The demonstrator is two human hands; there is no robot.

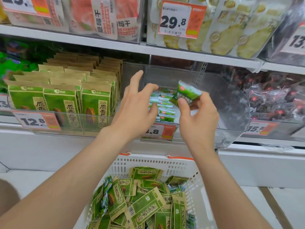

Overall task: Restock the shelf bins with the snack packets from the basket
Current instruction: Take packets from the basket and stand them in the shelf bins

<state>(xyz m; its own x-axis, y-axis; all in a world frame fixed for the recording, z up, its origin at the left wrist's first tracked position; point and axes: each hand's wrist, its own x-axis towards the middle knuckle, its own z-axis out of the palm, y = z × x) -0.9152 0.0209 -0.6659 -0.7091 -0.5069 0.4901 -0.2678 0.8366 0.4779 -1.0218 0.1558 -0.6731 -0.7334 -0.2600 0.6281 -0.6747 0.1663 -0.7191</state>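
My right hand (198, 115) pinches a small green-and-white snack packet (187, 93) just above the front of a clear plastic shelf bin (231, 103). A row of the same small green packets (162, 107) lies inside that bin at its left. My left hand (137, 103) hovers with spread fingers over those packets, holding nothing. Below, a white perforated basket (148, 162) with orange clips holds several green-and-tan seed packets (145, 207) and a few small green ones.
Left of the bin stand rows of green-and-tan seed bags (66, 95) behind a 12.8 price tag (37, 121). A bin of dark wrapped snacks (277, 100) sits at the right. The shelf above (148, 47) carries dried fruit bags. A white ledge (49, 146) runs under the bins.
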